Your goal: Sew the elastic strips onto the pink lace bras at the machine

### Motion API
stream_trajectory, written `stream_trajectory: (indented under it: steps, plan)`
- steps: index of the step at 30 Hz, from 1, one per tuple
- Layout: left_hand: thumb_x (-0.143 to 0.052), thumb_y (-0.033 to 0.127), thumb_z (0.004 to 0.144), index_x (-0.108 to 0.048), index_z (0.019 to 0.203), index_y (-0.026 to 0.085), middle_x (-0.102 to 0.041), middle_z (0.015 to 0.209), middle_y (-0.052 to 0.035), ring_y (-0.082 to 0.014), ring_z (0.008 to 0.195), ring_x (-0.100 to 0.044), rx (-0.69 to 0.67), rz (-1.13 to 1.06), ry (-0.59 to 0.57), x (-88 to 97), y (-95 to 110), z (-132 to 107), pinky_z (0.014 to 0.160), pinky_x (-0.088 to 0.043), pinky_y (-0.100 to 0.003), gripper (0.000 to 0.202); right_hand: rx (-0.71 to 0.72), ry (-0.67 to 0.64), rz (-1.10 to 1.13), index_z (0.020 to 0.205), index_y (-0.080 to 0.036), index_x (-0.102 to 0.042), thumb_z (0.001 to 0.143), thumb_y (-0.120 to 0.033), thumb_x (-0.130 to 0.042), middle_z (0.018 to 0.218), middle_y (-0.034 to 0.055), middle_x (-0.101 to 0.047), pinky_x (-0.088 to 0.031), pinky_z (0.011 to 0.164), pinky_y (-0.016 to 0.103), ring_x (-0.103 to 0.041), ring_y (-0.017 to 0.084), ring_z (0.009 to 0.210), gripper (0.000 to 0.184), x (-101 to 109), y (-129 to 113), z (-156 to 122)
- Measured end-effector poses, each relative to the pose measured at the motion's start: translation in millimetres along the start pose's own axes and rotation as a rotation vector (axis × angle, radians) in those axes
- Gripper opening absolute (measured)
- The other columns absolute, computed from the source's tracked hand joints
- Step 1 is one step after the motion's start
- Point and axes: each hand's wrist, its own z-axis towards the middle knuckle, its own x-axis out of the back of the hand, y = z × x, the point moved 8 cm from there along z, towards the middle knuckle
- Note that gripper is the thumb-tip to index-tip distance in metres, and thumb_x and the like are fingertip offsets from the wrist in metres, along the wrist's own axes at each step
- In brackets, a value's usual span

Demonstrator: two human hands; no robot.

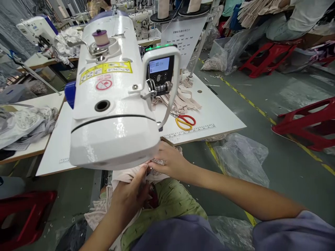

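A white sewing machine [115,139] fills the middle of the view, its head hiding the needle area. Just below that head, at the table's front edge, a pale pink lace garment [124,175] is bunched up and hangs over my lap. My left hand [131,195] pinches its fabric between thumb and fingers. Beside it, my right hand [169,161] grips the lace part, with some fingertips hidden under the machine head. The two hands nearly meet. More of the lace trim [98,211] drapes down to the left of my left forearm.
On the white table [220,111] lie red-and-yellow-handled scissors [185,122], a printed ruler scale and a pile of beige strips [183,99]. A control screen [160,68] stands behind the machine's guard bar. Red stools [311,122] and plastic bags [242,157] are on the floor.
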Motion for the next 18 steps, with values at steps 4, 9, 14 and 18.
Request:
stream_trajectory:
  steps: [4, 9, 14, 18]
  plan:
    - [-0.057, 0.027, 0.091, -0.04, 0.147, 0.025, -0.068, 0.122, -0.0139, -0.0294, 0.104, -0.069, 0.045, 0.021, -0.038, 2.7, -1, -1, 0.082, -0.059, -0.037, 0.058, 0.261, 0.083, -0.104, 0.108, -0.02, -0.067, 0.095, -0.019, -0.053, 0.104, 0.0074, -0.069, -0.049, 0.09, 0.034, -0.06, 0.018, 0.101, 0.019, 1, -16, -14]
    - [-0.057, 0.025, 0.091, -0.04, 0.148, 0.025, -0.063, 0.133, -0.0135, -0.0306, 0.12, -0.061, -0.035, -0.027, -0.126, 8.0, -8, -4, 0.094, -0.055, -0.04, 0.059, 0.474, 0.089, -0.326, 0.109, -0.024, -0.065, 0.093, -0.015, -0.051, 0.099, 0.003, -0.072, -0.046, 0.095, 0.034, -0.06, 0.017, 0.103, 0.023, -2, -26, -20]
    - [-0.054, 0.021, 0.092, -0.042, 0.147, 0.029, -0.066, 0.129, -0.0118, -0.03, 0.109, -0.068, -0.127, 0.023, -0.173, 9.8, -17, -4, 0.084, -0.058, -0.038, 0.056, 0.424, 0.035, -0.413, 0.106, -0.026, -0.066, 0.094, -0.017, -0.052, 0.096, 0.002, -0.071, -0.043, 0.093, 0.034, -0.059, 0.019, 0.101, 0.021, -2, -26, -15]
    - [-0.054, 0.021, 0.09, -0.048, 0.141, 0.027, -0.07, 0.12, -0.0124, -0.0287, 0.097, -0.071, -0.109, 0.085, -0.145, 6.8, -14, -2, 0.075, -0.059, -0.034, 0.052, 0.123, -0.005, -0.1, 0.107, -0.025, -0.066, 0.095, -0.022, -0.05, 0.087, 0.0039, -0.066, -0.047, 0.074, 0.031, -0.059, 0.017, 0.081, 0.021, -5, -4, -19]
